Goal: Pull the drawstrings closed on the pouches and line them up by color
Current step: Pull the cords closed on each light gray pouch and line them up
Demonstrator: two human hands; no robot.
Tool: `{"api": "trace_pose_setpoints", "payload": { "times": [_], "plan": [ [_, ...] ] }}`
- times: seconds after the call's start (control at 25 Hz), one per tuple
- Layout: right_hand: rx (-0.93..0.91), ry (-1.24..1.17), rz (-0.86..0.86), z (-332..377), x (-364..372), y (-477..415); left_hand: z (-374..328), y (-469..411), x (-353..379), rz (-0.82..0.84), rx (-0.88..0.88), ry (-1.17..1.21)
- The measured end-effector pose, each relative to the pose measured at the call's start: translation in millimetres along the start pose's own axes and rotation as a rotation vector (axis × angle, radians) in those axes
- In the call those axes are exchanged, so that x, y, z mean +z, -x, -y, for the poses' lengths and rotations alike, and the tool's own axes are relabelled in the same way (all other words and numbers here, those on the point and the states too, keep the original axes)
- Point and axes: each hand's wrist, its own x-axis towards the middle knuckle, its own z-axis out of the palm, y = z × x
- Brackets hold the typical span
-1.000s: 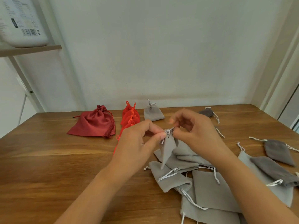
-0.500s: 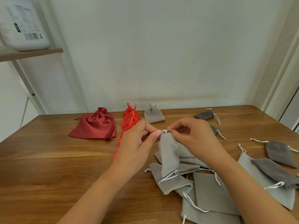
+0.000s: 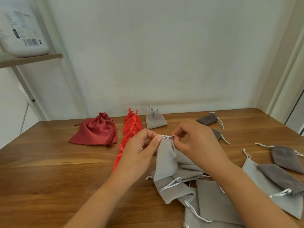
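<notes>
The left hand (image 3: pixel 139 155) and the right hand (image 3: pixel 197 145) meet above the middle of the wooden table (image 3: pixel 49 170); each pinches, between thumb and curled fingers, one side of the pale drawstring (image 3: pixel 167 137) at the gathered neck of a light grey pouch (image 3: pixel 166 160); the pouch hangs from that neck, its lower edge resting on the pile of light grey pouches (image 3: pixel 212 199) lying near and slightly right of centre, several with loose white cords.

Beyond the hands, a closed grey pouch (image 3: pixel 155 121) stands at the far side with its cord tied in a bow; just left of it a row of orange-red pouches (image 3: pixel 132 129) overlaps from far to near, its near part hidden behind the left hand; further left lies a dark red satin pouch (image 3: pixel 97 132), cinched, with a tasselled cord.

On the right, dark grey pouches (image 3: pixel 208 119) lie scattered, well apart; one at the right edge lies on a larger light grey one.

At the far left a shelf (image 3: pixel 32 58) carries a white container (image 3: pixel 21 30) with a barcode.
</notes>
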Motion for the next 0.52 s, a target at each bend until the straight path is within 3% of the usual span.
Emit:
{"api": "trace_pose_setpoints", "payload": {
  "times": [0.08,0.2,0.36,0.52],
  "plan": [
    [-0.017,0.045,-0.025,-0.4,1.4,0.1,-0.5,0.0,-0.6,0.041,-0.075,0.043],
    [0.007,0.089,-0.057,-3.5,-1.1,-2.6,-0.4,1.8,-2.9,0.06,-0.035,-0.077],
    [-0.013,0.009,0.017,-9.6,-1.8,-3.3,10.2,-6.9,-9.3,-0.09,0.027,-0.37],
    [0.216,0.04,0.136,-36.0,3.3,-5.1,10.8,-31.8,-15.9,-0.085,-0.123,-0.349]
  ]
}}
